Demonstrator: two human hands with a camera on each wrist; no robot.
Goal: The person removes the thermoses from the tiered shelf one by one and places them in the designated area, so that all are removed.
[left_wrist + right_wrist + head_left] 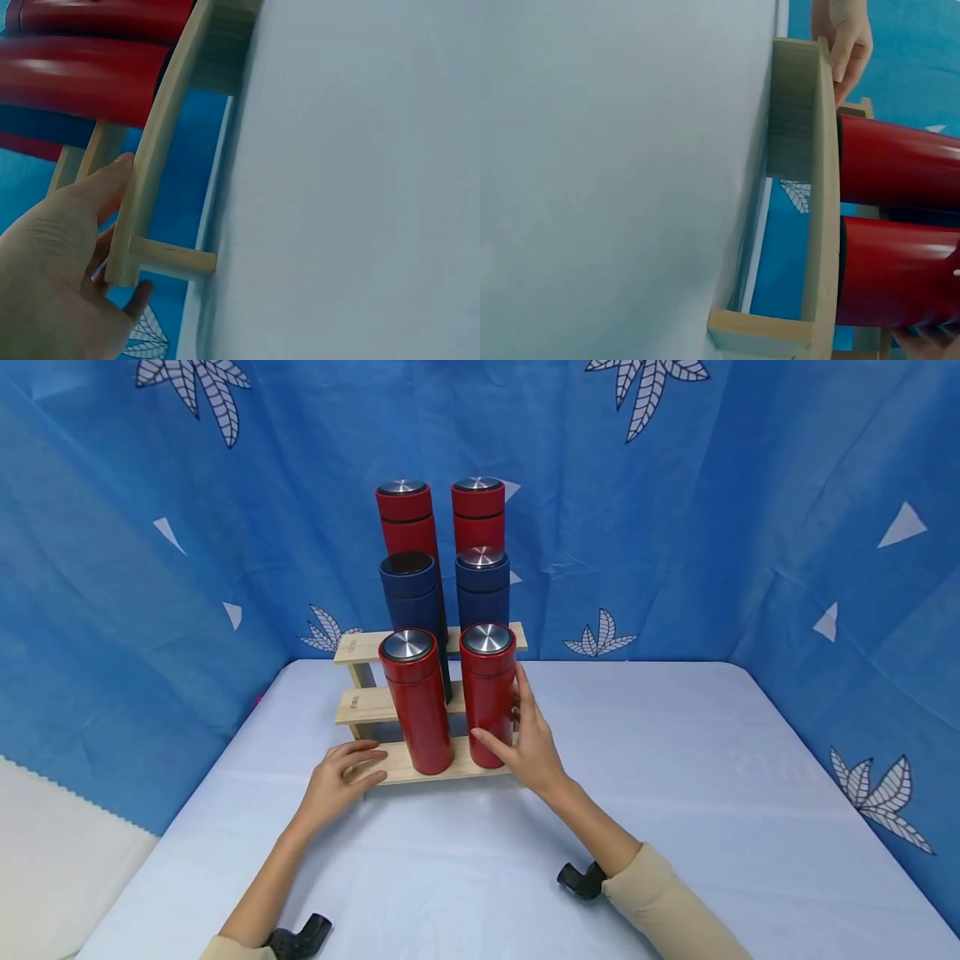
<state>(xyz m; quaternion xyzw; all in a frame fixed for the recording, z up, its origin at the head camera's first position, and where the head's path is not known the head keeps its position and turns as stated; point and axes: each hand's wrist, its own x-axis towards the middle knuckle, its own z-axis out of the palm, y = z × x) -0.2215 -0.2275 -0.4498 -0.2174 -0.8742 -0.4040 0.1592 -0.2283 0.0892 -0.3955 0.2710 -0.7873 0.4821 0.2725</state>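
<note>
Red flask (489, 697) upright on rack (396, 765)

1. Blue cloth (637, 527) hung behind and along both sides of the tabletop (675, 735); creases and folds visible.
2. Cloth print: white leaf sprigs (597, 637) with dark outlines, plus scattered white triangles (902, 525).
3. Tabletop white, far corners rounded.
4. Lower left: off-white area (67, 860), meets the blue along a scalloped edge.
5. Light soft, fairly even in the head view; both wrist views dimmer.
</note>
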